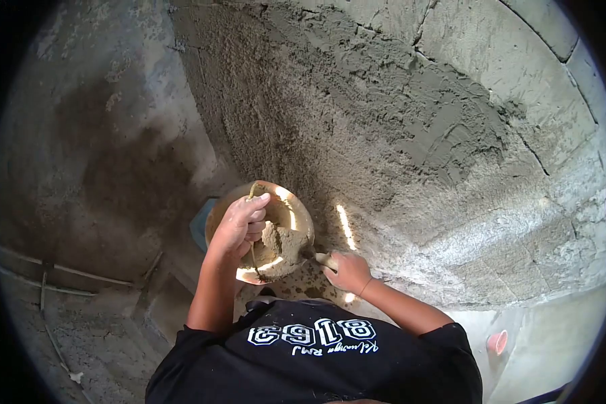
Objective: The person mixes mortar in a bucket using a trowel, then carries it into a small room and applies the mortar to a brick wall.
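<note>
Plastered wall (397, 114) stood close ahead, blocking forward reach. Pan (296, 215) filled gap between hands. Open floor (81, 316) lay left; pink cup (497, 342) sat lower right.

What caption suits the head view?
Left hand holds a mortar pan; right hand scoops with a trowel beside a plastered wall.

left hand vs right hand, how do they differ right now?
The left hand grips the rim of the mortar pan, fingers curled over its edge; the right hand is closed around the trowel handle. The left hand sits higher, over the pan; the right hand sits lower, beside it, nearer the plastered wall. Both are bare and both grips are shut.
</note>
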